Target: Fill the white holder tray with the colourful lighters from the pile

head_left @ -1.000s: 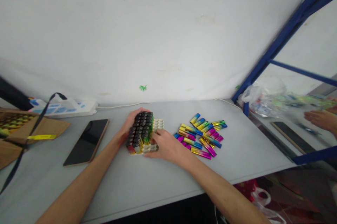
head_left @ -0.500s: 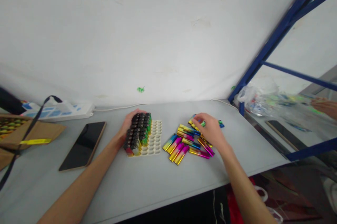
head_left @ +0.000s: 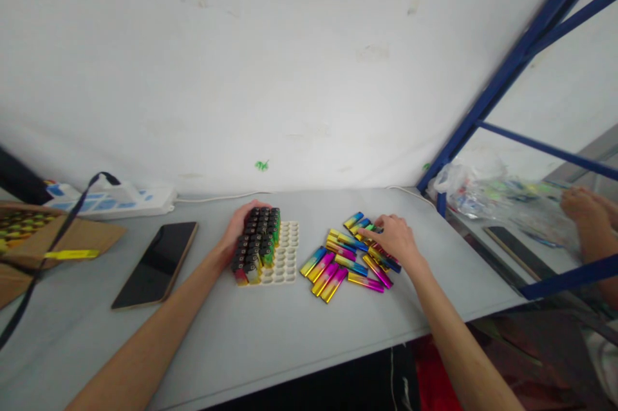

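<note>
1. Nearest, loose metallic tubes [head_left: 328,279] lie flat in a spread on the grey table [head_left: 270,340], probably so that each is easy to pick up. Some overlap, so I cannot count them surely.
2. The pale tray [head_left: 284,272] sits flat to their left; its hollows likely keep pieces apart and standing. Bare hollows show on its right part; the left part is covered.
3. Black-topped pieces [head_left: 255,240] stand upright, packed side by side on that covered part, perhaps leaning on one another for support. Their lower ends are mostly hidden.
4. The left hand [head_left: 237,225] curves against the block's outer side, seemingly to brace it. Its fingertips are out of sight behind, so I cannot tell how firmly it presses.
5. The right hand [head_left: 398,240] is bent down over the far right of the loose tubes, fingers curled, a pose that suits small items. I cannot tell whether it pinches one; the palm and fingers mask the contact.
6. A dark phone [head_left: 155,264] lies left of the arms, apart from the tray, presumably out of their way.
7. Farther left, an open cardboard box [head_left: 96,237] is cut off by the picture's edge; its contents are blurred.
8. Beyond the blue frame [head_left: 521,57], crumpled clear plastic [head_left: 483,189] hides what it covers, and another person's hands [head_left: 582,205] are too blurred to read.
</note>
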Motion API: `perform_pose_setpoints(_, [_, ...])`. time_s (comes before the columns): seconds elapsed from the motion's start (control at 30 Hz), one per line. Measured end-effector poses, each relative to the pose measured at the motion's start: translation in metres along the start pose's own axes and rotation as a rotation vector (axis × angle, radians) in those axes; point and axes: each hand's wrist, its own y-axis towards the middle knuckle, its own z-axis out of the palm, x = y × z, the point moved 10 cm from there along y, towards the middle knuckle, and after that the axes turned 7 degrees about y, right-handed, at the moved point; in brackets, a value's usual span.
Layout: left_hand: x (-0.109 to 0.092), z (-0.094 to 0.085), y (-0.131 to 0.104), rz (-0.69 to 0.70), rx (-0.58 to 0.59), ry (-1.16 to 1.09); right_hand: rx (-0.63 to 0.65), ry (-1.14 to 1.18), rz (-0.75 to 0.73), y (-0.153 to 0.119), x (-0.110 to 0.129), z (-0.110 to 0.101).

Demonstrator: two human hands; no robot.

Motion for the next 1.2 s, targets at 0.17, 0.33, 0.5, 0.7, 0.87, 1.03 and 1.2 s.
perform_pose_setpoints(0.17, [-0.002,0.001,-0.001,0.017,-0.008,-0.023,0.023,0.052,0.028,0.006,0.002,0.0])
perform_pose_setpoints(0.33, [-0.004,0.003,-0.002,0.029,-0.007,-0.028,-0.009,0.074,0.056,0.003,0.003,-0.005])
perform_pose_setpoints(0.5, [-0.002,0.004,0.0,0.019,0.006,-0.03,-0.036,0.024,0.052,-0.008,0.002,-0.004])
perform_pose_setpoints(0.7, [-0.001,0.004,0.001,0.02,0.006,-0.002,-0.02,0.031,0.047,-0.01,0.005,0.005])
perform_pose_setpoints(0.87, [-0.003,0.004,-0.001,0.021,0.011,-0.008,-0.098,0.17,-0.004,-0.002,0.004,0.0])
perform_pose_setpoints(1.03, [0.0,0.003,0.002,0.029,-0.001,-0.011,-0.228,0.589,-0.136,0.0,0.005,-0.017])
perform_pose_setpoints(1.2, [0.002,0.002,0.003,0.038,0.009,0.019,-0.215,1.017,-0.179,-0.011,0.036,-0.026])
